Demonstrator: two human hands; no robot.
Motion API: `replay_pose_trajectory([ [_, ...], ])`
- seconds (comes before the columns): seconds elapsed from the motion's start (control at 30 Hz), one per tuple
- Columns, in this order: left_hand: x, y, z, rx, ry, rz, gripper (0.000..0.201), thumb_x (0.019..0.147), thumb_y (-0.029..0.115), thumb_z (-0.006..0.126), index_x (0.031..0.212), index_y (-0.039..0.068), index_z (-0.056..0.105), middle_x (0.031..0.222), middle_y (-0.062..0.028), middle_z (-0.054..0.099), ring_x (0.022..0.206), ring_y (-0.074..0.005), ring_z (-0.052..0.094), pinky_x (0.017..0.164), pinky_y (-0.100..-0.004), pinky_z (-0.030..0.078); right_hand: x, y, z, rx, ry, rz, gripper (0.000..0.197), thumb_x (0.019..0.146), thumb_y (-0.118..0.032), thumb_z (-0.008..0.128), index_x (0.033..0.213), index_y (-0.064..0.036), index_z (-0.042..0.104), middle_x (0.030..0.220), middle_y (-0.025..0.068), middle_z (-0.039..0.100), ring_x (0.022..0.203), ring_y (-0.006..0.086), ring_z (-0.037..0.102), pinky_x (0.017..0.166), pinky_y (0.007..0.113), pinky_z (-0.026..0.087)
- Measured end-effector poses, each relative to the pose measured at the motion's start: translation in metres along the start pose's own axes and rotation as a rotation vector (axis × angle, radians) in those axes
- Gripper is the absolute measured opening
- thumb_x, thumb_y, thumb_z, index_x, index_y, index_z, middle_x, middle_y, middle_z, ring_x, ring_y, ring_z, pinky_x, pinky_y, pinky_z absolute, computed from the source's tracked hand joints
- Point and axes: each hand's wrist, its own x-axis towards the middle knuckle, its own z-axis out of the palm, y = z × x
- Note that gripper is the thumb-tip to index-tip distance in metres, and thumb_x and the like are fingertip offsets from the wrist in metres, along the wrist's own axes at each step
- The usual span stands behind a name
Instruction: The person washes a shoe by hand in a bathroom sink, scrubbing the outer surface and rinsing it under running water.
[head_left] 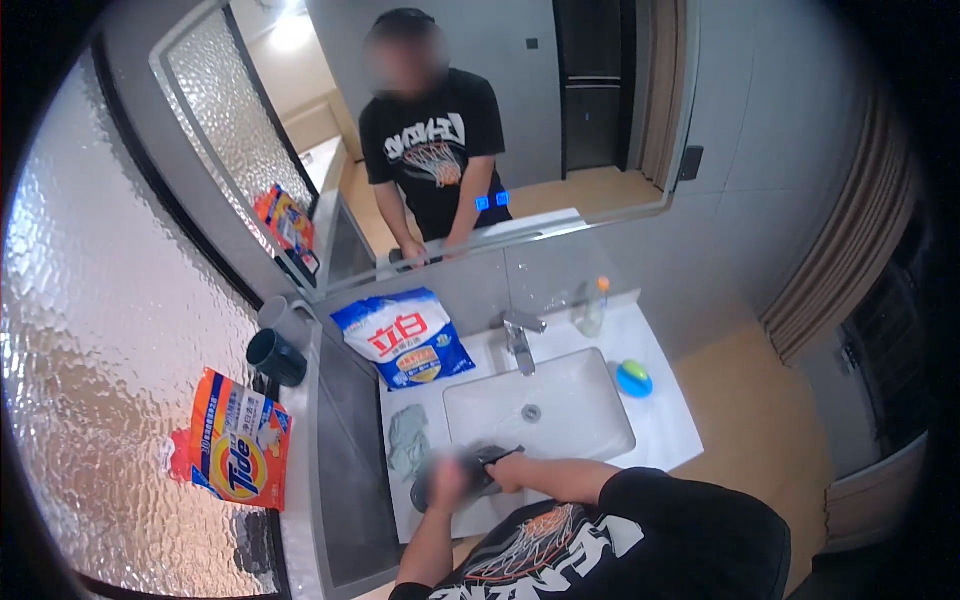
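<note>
A dark, nearly black item (432, 490) is at the near left edge of the white sink (590, 455); its kind is not clear, as my hands cover much of it. My right hand (508, 470) is closed around its right end, close to the basin rim. Over its middle lies my left hand (452, 482), too blurred to make out the fingers. A crumpled grey-green cloth (408, 440) rests on the counter just beyond my left hand. Past the basin stands a chrome faucet (520, 340), and a drain (531, 412) shows at the bottom.
A blue-and-white detergent bag (405, 340) lies at the counter's back left. An orange detergent bag (240, 440) and a dark cup (276, 357) stand on the left ledge. At the right are an orange-capped bottle (594, 312) and green soap on a blue dish (636, 384). A mirror (530, 120) hangs behind.
</note>
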Motion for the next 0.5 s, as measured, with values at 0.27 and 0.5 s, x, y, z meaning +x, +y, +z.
replay_pose_trajectory([
  [0.27,-0.016,-0.036,-0.008,0.021,0.184,0.053,0.026,0.085,0.019,0.06,0.105,0.003,0.062,0.099,-0.0203,0.061,0.087,-0.037,0.059,0.075,-0.049,0.049,0.006,-0.034,-0.007,0.171,0.212,0.043,0.029,0.067,-0.015,0.068,0.095,-0.0071,0.075,0.103,0.0159,0.071,0.097,0.0307,0.069,0.075,0.042,0.055],
  [0.5,-0.013,-0.054,0.002,0.267,-0.105,-0.129,0.021,0.085,0.024,0.06,0.094,0.006,0.066,0.095,-0.0173,0.063,0.089,-0.0346,0.06,0.077,-0.0476,0.049,-0.017,-0.045,-0.037,0.158,0.212,0.1,0.043,0.071,-0.021,0.067,0.11,-0.0049,0.067,0.108,0.0175,0.068,0.099,0.0315,0.068,0.08,0.043,0.052],
])
